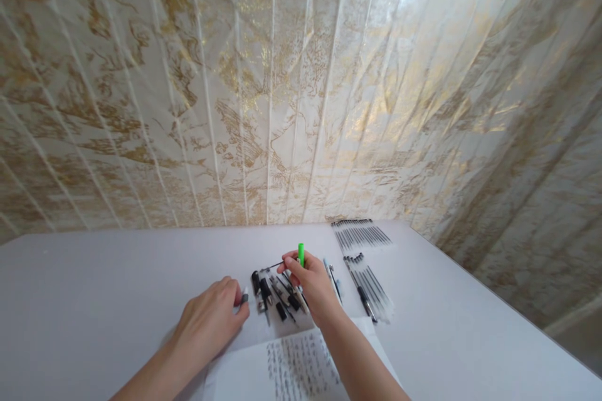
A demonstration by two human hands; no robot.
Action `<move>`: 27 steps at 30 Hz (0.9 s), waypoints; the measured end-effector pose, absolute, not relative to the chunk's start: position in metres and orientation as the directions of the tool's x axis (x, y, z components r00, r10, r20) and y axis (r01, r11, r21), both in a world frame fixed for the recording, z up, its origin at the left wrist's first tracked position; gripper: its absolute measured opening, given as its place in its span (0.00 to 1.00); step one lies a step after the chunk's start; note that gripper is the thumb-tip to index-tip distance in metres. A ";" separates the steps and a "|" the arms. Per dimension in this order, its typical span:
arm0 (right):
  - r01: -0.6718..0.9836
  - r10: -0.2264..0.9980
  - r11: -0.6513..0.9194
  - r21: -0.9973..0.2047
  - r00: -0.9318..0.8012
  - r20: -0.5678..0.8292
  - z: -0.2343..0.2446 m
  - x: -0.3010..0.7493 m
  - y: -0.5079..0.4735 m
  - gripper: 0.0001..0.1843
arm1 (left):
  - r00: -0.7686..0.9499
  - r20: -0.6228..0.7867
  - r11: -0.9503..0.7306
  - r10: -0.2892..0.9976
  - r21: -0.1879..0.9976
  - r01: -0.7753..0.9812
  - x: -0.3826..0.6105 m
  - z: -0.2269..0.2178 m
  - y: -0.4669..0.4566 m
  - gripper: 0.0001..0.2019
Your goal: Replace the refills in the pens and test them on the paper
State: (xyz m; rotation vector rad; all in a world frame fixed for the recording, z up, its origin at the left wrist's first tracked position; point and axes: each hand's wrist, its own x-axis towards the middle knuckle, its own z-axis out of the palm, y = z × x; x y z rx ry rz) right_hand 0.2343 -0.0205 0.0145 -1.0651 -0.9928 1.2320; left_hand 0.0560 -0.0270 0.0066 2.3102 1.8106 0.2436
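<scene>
My left hand [211, 310] rests on the white table, its thumb and forefinger pinched on a small grey-and-white pen part [244, 295]. Left of the pile's right end, my right hand [308, 278] is closed over a thin dark pen refill [274, 265] that sticks out leftward from its fingertips. A bright green tube-like piece [301, 253] stands upright at that hand; I cannot tell whether the fingers grip it. Between and below the hands lies a loose pile of black pen caps, barrels and other pen parts [281, 311], partly covered by my right hand.
Slim refills lie side by side in a back row [362, 235] and a front row [369, 285] to the right. A black pen [365, 304] lies along the front row. Handwritten paper [301, 363] is nearest me. A gold-patterned curtain [263, 87] hangs behind the table [103, 275].
</scene>
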 end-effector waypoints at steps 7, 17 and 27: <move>-0.177 0.997 0.032 -0.984 0.073 0.019 0.013 0.233 -0.021 0.14 | 0.247 0.013 -0.244 0.969 0.221 0.944 0.052 0.010 -0.028 0.06; -0.132 0.997 0.033 -0.991 0.076 0.023 0.016 0.234 -0.021 0.13 | 0.227 0.030 -0.228 0.973 0.229 0.947 0.039 0.008 -0.019 0.07; 0.028 0.989 0.126 -0.992 0.068 0.128 0.013 0.236 -0.020 0.09 | 0.395 0.340 -0.521 0.853 0.583 0.624 0.031 -0.005 -0.010 0.10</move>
